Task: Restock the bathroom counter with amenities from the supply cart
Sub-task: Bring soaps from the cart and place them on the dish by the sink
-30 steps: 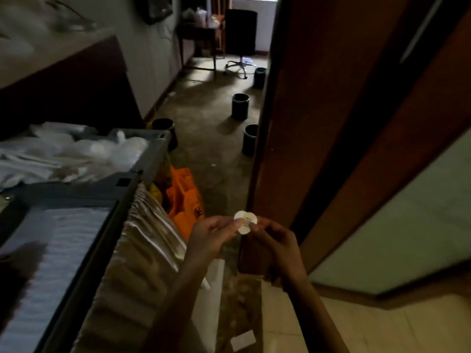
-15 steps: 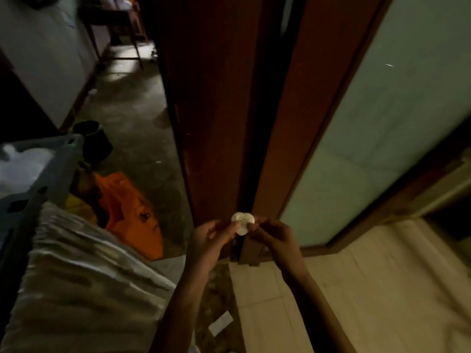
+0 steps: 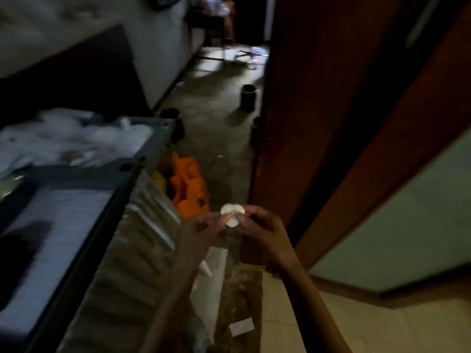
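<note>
At far left, the grey plastic supply cart is carrying blurred white linens, with a crumpled orange bag sagging just beside its rim. At centre, the left hand and right hand are both pinching a few small round white amenities between fingertips. To the right, a smooth brown wooden door is standing close, its edge near the hands, and pale tiled floor is lying open below.

Our left hand and right hand together pinched a small white item in front of us. The cart stood at our left with an orange bag beside it, the door at our right, a bin farther off.
</note>
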Action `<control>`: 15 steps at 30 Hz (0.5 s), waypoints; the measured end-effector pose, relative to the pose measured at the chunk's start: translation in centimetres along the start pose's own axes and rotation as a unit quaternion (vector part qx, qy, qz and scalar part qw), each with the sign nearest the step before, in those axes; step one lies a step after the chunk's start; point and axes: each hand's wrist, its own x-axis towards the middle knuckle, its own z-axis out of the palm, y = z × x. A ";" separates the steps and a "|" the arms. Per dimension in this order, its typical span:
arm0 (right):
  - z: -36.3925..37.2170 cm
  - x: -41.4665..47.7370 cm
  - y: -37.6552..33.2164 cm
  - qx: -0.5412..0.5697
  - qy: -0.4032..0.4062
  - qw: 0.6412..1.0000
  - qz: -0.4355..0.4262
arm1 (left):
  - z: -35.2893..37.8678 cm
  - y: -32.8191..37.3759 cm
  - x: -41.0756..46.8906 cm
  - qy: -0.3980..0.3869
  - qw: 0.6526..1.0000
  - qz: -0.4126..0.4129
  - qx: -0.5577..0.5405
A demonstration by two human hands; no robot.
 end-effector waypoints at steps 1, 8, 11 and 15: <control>2.4 1.0 0.0 -0.005 -0.028 1.000 0.008 | -2.3 -0.4 0.0 0.036 0.999 0.000 -0.004; 20.2 5.3 0.1 -0.056 -0.210 0.976 0.017 | -17.4 -0.5 -3.8 0.261 0.964 0.013 -0.058; 28.7 4.4 0.1 -0.062 -0.347 0.936 0.018 | -24.0 -1.6 -7.8 0.369 0.927 0.018 -0.058; 38.2 0.5 1.9 -0.043 -0.486 0.871 0.065 | -29.9 -4.2 -14.3 0.510 0.856 -0.005 -0.084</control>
